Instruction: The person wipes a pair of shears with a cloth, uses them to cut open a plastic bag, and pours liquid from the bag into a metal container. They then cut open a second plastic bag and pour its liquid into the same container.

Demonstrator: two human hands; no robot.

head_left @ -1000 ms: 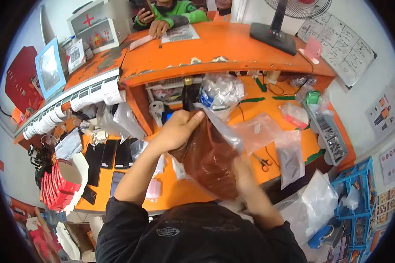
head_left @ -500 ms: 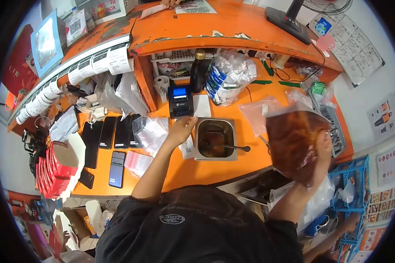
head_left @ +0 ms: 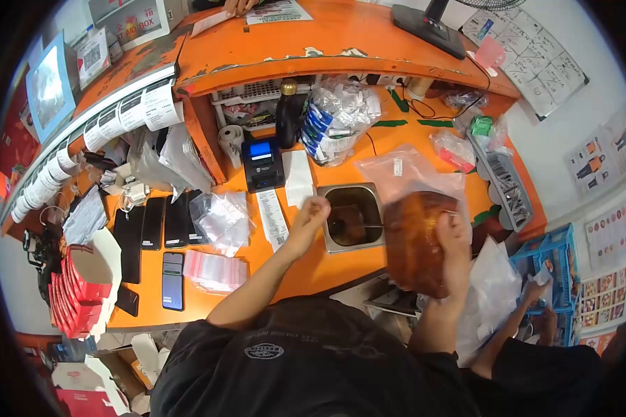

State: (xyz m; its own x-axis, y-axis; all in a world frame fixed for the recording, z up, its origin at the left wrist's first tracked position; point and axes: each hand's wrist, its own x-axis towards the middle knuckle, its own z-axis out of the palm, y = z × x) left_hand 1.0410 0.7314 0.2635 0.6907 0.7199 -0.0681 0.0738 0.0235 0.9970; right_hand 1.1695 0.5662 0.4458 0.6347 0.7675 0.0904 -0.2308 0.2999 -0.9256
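Note:
A square metal container point(head_left: 329, 240) with dark brown liquid inside stands on the orange counter. My left hand point(head_left: 310, 221) is closed at its left rim, thumb and fingers pinched together there. In my right hand point(head_left: 455, 250) is a clear plastic bag of reddish-brown sauce point(head_left: 417, 243), held up by its right side. The bag hangs just right of the container and covers part of its right edge. The spoon seen earlier in the container is now mostly hidden behind the bag.
Left of the container are a receipt printer point(head_left: 263, 167), small plastic bags point(head_left: 215, 270) and several phones point(head_left: 173, 281). A stuffed plastic bag point(head_left: 341, 121) stands behind. To the right are a grey cutlery tray point(head_left: 501, 177) and a co-worker's arm point(head_left: 508, 326). Another person's hand point(head_left: 240, 7) rests at the top.
The sauce bag in my right hand has moved left, closer to the container. The container has shifted right relative to the printer, with my left hand at its rim. A co-worker has come further into view.

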